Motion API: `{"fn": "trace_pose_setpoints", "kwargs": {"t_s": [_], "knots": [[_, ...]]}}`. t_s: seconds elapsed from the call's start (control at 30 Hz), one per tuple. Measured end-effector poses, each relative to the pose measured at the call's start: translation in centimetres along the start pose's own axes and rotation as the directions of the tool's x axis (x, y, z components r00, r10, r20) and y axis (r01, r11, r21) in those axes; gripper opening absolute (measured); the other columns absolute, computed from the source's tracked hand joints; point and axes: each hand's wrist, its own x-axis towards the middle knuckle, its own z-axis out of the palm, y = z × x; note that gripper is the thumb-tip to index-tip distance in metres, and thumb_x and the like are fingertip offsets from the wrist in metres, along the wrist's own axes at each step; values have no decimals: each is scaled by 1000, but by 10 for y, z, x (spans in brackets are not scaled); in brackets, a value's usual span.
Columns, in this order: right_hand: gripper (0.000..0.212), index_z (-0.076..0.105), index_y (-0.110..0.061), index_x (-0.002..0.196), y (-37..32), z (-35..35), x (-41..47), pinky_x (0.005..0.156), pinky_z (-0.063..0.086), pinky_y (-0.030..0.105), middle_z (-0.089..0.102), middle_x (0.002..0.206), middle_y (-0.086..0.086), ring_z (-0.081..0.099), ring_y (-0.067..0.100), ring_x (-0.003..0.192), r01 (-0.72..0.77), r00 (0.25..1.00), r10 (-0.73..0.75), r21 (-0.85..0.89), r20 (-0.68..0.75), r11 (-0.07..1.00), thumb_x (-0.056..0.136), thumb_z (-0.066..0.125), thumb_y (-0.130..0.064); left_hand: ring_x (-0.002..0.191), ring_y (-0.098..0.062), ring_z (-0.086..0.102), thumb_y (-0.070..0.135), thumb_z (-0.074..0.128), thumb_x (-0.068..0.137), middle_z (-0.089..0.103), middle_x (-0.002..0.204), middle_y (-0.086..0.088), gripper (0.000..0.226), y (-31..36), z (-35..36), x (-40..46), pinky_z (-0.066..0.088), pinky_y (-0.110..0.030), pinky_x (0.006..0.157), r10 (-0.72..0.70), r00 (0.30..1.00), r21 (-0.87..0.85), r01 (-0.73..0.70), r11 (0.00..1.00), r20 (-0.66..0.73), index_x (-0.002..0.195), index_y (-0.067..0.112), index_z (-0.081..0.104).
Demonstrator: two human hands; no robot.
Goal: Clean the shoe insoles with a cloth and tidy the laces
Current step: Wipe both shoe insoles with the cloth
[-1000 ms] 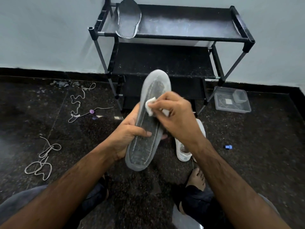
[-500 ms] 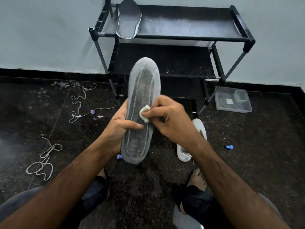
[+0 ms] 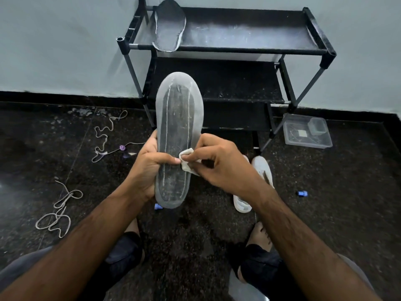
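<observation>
Left hand [image 3: 145,168] grips insole [image 3: 176,140] upright, thumb across it. Right hand [image 3: 221,165] pinches white cloth [image 3: 186,159] against insole's middle.

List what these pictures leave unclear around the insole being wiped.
Head view only:
- White shoe: mostly behind the right hand.
- Cloth: largely tucked under that hand's fingers.
- Clear box: contents too small to identify.
- Insole: back face hidden.

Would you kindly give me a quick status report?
Left hand grips insole. Right hand pinches cloth against it. Laces lie loose on floor. Nothing obstructing.
</observation>
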Motion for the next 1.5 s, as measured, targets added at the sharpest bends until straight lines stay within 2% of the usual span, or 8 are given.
{"fn": "trace_pose_setpoints", "kwargs": {"t_s": [0.17, 0.3, 0.5, 0.73, 0.93, 1.13, 1.33, 1.5], "knots": [[19, 79, -13, 106, 5, -1, 0, 71, 55, 26, 60, 90, -4, 61, 11, 80, -87, 978, 75, -54, -197, 995, 88, 79, -8, 83, -25, 72, -17, 54, 68, 70, 102, -16, 71, -6, 7, 0, 62, -35, 71, -91, 996, -28, 92, 995, 23, 136, 2, 48], [20, 80, -13, 106, 9, -2, 2, 73, 57, 27, 64, 91, -1, 65, 11, 83, -224, 911, 225, 44, -345, 974, 87, 78, -6, 104, -30, 66, -19, 53, 69, 65, 119, -19, 80, -16, 13, -6, 57, -45, 93, -96, 977, -79, 113, 990, 192, 142, 13, 46], [14, 81, -11, 99, -1, 2, 1, 69, 53, 22, 64, 88, 2, 62, 11, 80, -98, 995, 102, 136, -17, 986, 85, 82, -8, 96, -23, 69, -31, 29, 64, 71, 109, -14, 82, -11, 6, 0, 59, -28, 75, -51, 994, -53, 56, 997, 93, 133, 7, 53], [14, 80, -12, 102, 5, 0, 1, 68, 56, 26, 62, 89, -1, 63, 12, 78, -179, 919, 173, 18, -355, 984, 89, 78, -7, 105, -32, 65, -26, 34, 58, 63, 118, -24, 90, -18, 17, -7, 58, -41, 88, -93, 972, -32, 102, 994, 217, 141, 6, 49], [13, 82, -13, 94, -2, 6, 3, 66, 49, 20, 63, 86, -4, 62, 8, 76, -72, 995, 63, 136, 73, 988, 84, 82, -5, 105, -27, 68, -30, 27, 58, 71, 110, -13, 89, -14, 7, -4, 60, -28, 74, -109, 987, 43, 105, 994, 116, 135, 8, 51], [15, 80, -13, 100, 10, -2, -1, 71, 54, 23, 61, 88, -4, 61, 8, 77, -178, 938, 162, -25, -306, 984, 87, 78, -6, 123, -35, 57, -31, 32, 59, 52, 140, -27, 103, -22, 23, -9, 51, -57, 99, -142, 948, 8, 146, 989, 286, 148, 19, 42], [17, 82, -13, 101, -4, 7, 3, 70, 47, 12, 65, 87, -4, 63, 7, 79, -84, 996, 80, 151, 37, 985, 85, 83, -9, 111, -26, 68, -34, 29, 56, 69, 118, -14, 96, -16, 10, -3, 61, -30, 72, -123, 985, 75, 114, 991, 123, 140, 9, 46], [18, 81, -14, 101, 10, 5, 3, 71, 50, 16, 64, 88, -3, 63, 7, 78, -235, 946, 236, 30, -222, 971, 84, 81, -8, 114, -39, 65, -30, 37, 60, 59, 130, -28, 88, -27, 19, -4, 56, -55, 93, -188, 973, 53, 182, 982, 132, 139, 9, 44]]}}
